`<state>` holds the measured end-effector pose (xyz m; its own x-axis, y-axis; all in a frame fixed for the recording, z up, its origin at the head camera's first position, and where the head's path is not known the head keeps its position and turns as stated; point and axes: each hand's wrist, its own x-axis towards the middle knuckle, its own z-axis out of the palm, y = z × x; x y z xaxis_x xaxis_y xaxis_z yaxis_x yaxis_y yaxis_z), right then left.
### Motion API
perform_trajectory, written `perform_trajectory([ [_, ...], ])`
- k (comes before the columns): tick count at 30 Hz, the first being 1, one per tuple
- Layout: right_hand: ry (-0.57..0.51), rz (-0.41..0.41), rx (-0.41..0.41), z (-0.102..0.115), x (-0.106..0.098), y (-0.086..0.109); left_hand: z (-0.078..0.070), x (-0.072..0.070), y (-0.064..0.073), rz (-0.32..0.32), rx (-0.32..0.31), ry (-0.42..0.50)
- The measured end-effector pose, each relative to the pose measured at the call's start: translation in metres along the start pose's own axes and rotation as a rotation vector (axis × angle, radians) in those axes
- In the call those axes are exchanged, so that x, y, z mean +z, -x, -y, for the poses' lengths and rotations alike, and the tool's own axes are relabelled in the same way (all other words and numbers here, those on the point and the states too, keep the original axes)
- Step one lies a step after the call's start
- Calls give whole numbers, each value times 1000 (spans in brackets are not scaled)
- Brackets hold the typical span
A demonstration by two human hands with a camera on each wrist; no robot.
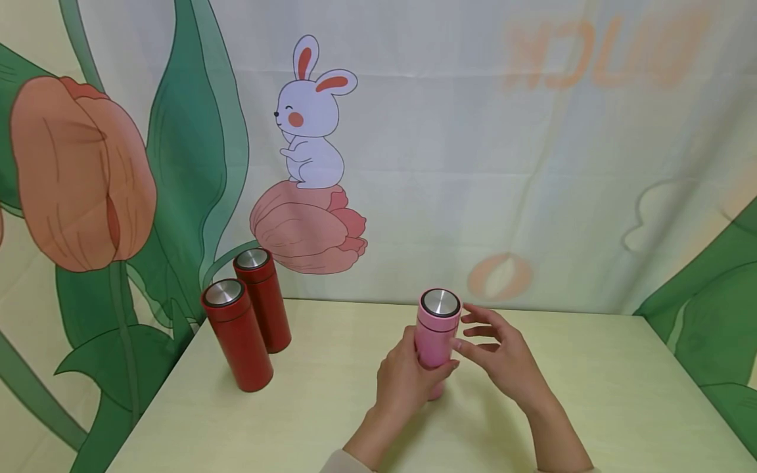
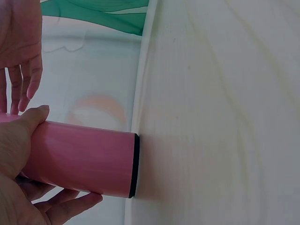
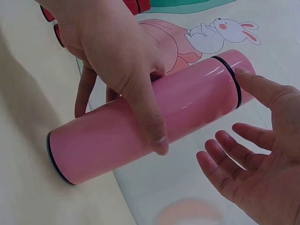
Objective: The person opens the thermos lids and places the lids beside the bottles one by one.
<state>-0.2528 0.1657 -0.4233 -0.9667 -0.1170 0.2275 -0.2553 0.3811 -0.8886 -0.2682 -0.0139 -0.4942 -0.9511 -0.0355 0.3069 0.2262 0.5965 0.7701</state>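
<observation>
A pink thermos bottle [image 1: 434, 348] with a silver-topped lid [image 1: 440, 303] stands upright over the table, its black-ringed base [image 2: 135, 166] close to the tabletop in the left wrist view. My left hand [image 1: 403, 378] grips its body from the left, thumb [image 3: 152, 124] across the front. To the right is my right hand [image 1: 497, 355], fingers spread and loosely bent beside the lid. One of its fingertips overlaps the lid's edge in the right wrist view, where the palm [image 3: 267, 173] faces the bottle.
Two red thermos bottles, a nearer one [image 1: 241, 345] and a farther one [image 1: 269, 309], stand upright at the table's left. Behind the pale table [image 1: 331, 394] hangs a printed cloth [image 1: 414, 164] with a rabbit and tulips, close to the back edge.
</observation>
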Motion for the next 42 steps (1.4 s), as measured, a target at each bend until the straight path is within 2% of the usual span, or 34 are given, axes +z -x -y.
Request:
perform_trajectory([
  [9,69,12,-47,11,-2,-10,1,-1,-1,12,-1,7],
  [25,121,71,-69,30,-1,-16,2,1,-2,6,-2,-16],
  [31,172,89,-65,41,3,-18,2,1,-2,8,-7,-6],
  [35,213,74,-81,45,7,-19,2,0,-1,5,-4,-1],
  [42,328,18,-162,50,14,-23,2,0,-1,-4,16,-10],
])
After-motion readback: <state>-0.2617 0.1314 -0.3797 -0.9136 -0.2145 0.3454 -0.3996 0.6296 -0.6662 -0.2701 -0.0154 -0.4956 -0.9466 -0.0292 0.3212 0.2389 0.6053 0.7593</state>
